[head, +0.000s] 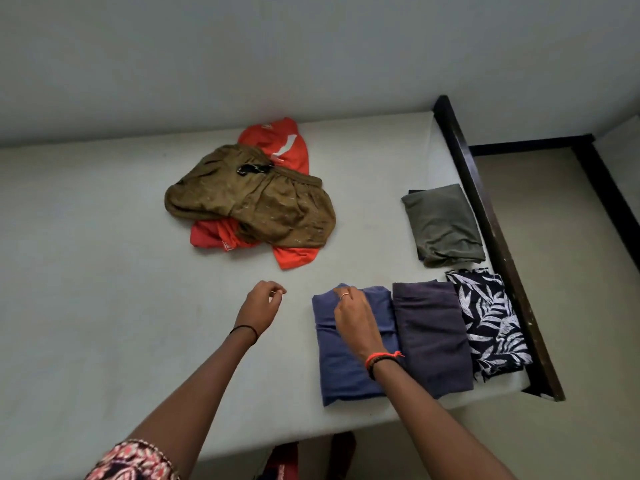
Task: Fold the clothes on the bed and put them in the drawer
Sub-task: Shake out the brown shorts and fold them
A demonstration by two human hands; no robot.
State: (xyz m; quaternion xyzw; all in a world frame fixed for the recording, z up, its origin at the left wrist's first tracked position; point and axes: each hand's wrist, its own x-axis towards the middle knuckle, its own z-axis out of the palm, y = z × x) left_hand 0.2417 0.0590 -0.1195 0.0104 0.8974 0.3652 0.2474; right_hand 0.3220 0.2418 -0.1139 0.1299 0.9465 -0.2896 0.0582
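Observation:
A folded blue garment (337,368) lies near the bed's front edge. My right hand (353,317) rests on its top part, fingers bent down onto the cloth near the far corner. My left hand (259,304) hovers over the bare sheet to the left of it, fingers loosely curled, holding nothing. Beside the blue one lie a folded dark purple garment (433,337) and a folded black-and-white leaf-print garment (491,320). A folded olive-grey garment (445,225) lies farther back. Unfolded olive-brown shorts (256,199) lie on an orange shirt (287,143) mid-bed.
The pale bed sheet (104,271) stretches left and back to the wall. A dark wooden bed frame (491,237) runs along the right side, with floor beyond it. No drawer is in sight.

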